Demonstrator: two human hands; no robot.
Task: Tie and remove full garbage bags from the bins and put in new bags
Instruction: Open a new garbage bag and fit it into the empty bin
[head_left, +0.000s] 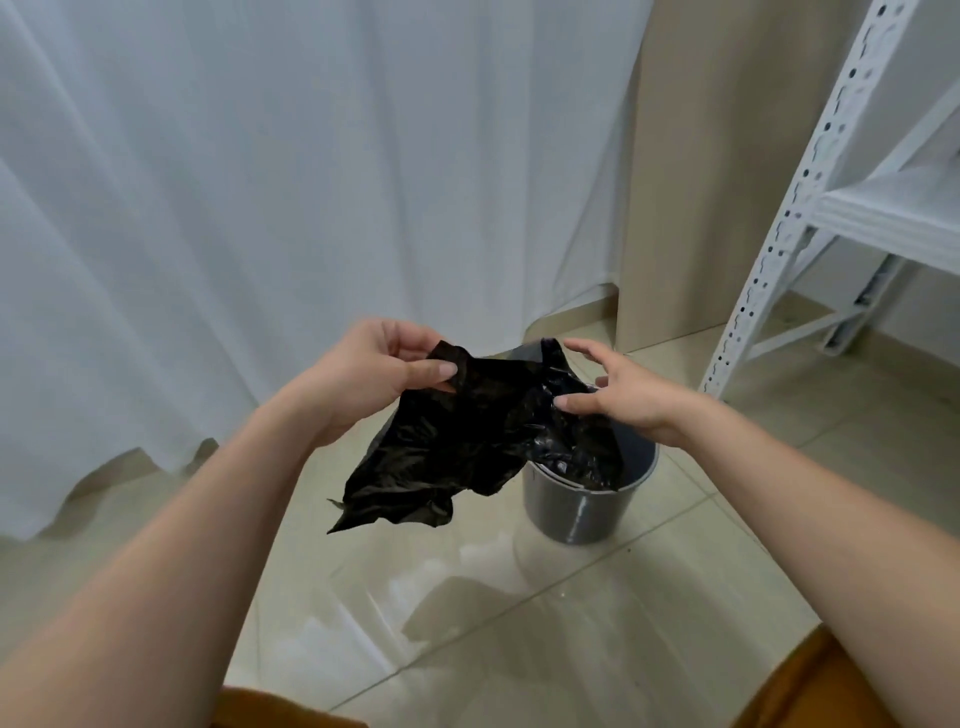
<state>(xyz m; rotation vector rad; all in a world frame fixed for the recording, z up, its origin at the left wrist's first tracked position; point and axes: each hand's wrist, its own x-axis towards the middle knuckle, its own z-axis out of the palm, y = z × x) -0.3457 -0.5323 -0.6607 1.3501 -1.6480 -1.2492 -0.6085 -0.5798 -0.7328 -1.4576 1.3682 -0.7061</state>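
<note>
A crumpled black garbage bag (457, 441) hangs in the air above the floor, partly over a small grey round bin (582, 512). My left hand (379, 374) pinches the bag's upper left corner between thumb and fingers. My right hand (618, 389) is at the bag's upper right edge, thumb on the plastic and fingers spread. Black plastic also shows inside the bin's mouth; I cannot tell whether it belongs to the same bag.
White curtains (260, 182) hang behind and to the left, reaching the glossy tiled floor (467, 597). A beige panel (701, 182) stands behind the bin. A white metal shelf rack (831, 208) stands at the right.
</note>
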